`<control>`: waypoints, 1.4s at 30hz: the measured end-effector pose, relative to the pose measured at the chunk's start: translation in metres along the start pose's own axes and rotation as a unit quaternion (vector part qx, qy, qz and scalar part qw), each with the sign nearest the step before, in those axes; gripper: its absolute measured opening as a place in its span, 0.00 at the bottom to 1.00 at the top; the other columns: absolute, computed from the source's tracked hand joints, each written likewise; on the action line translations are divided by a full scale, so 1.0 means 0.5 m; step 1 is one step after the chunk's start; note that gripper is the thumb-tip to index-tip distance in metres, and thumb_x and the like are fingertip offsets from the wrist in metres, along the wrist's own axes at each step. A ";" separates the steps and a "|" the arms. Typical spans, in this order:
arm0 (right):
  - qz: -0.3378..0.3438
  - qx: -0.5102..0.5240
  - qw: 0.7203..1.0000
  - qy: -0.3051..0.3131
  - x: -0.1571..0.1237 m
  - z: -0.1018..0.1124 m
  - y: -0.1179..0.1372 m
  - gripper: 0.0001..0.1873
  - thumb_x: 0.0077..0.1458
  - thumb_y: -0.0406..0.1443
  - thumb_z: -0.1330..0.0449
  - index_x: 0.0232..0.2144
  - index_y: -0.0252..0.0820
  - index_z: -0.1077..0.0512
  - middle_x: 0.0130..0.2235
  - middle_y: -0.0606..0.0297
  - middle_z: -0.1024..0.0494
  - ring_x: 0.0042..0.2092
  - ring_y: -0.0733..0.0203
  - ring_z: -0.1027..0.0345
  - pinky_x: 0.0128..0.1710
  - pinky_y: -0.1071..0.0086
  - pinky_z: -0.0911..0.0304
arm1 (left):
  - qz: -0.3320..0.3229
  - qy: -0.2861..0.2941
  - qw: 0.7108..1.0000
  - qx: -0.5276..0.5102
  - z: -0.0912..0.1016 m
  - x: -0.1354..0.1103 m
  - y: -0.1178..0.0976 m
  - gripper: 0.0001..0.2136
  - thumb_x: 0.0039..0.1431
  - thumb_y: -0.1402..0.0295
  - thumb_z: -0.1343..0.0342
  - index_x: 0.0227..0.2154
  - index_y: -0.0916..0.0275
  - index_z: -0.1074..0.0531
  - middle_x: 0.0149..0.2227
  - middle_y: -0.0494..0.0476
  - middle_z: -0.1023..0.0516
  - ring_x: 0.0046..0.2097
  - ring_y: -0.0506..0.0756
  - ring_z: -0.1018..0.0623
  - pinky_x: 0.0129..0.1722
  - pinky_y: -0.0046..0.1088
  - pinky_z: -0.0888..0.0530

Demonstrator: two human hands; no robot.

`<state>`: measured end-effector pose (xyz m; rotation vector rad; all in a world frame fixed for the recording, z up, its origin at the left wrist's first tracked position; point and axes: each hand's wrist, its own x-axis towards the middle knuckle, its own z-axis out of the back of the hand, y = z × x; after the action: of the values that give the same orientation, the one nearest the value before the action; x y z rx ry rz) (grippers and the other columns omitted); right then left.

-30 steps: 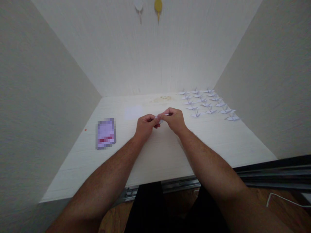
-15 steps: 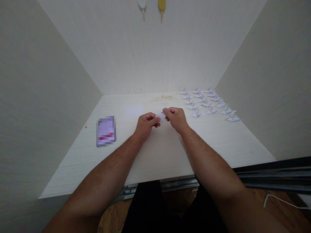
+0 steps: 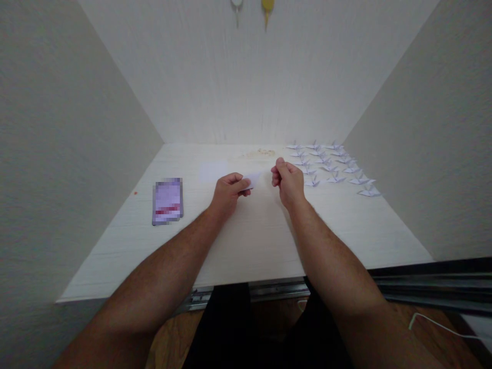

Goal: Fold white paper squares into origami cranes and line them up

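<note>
The right hand (image 3: 286,180) has been drawn away from the folded paper (image 3: 254,179); its fingers are curled in, with nothing seen in them. To its left, the paper is pinched in the left hand (image 3: 231,190), seemingly steadied by 1 hand only.

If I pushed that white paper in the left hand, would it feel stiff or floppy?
The white paper is likely fairly stiff, since it juts from the left hand without obvious sagging. It's probably light, as a pinch at one end supports it. A hard push might crease it, given its thin edge.
</note>
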<state>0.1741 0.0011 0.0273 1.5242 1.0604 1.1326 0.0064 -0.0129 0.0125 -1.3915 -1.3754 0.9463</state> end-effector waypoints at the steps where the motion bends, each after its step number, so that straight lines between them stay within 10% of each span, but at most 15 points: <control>1: -0.001 0.004 1.000 0.014 -0.002 -0.002 0.001 0.27 0.49 0.60 0.40 0.25 0.42 0.31 0.22 0.70 0.32 0.21 0.70 0.43 0.21 0.72 0.46 | -0.002 -0.005 1.000 0.003 0.001 0.001 0.002 0.12 0.45 0.64 0.33 0.20 0.63 0.30 0.19 0.50 0.28 0.22 0.47 0.29 0.24 0.24 0.34; 10: 0.014 -0.054 0.993 0.104 -0.031 -0.025 -0.001 0.14 0.42 0.44 0.31 0.25 0.41 0.28 0.21 0.73 0.30 0.22 0.70 0.42 0.22 0.72 0.46 | -0.032 0.016 0.998 0.055 0.001 0.004 0.014 0.14 0.46 0.59 0.32 0.23 0.64 0.27 0.21 0.51 0.26 0.24 0.48 0.28 0.26 0.24 0.32; 42: 0.025 -0.059 0.992 0.105 -0.032 -0.024 -0.006 0.15 0.48 0.46 0.35 0.20 0.43 0.31 0.19 0.70 0.31 0.23 0.68 0.41 0.25 0.71 0.44 | -0.033 -0.013 0.999 -0.021 -0.012 0.003 0.005 0.14 0.44 0.60 0.31 0.23 0.64 0.27 0.24 0.51 0.25 0.27 0.49 0.26 0.30 0.27 0.26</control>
<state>0.1591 -0.0118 0.0235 1.3678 1.0775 1.3901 0.0129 -0.0120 0.0117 -1.3606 -1.4587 0.8997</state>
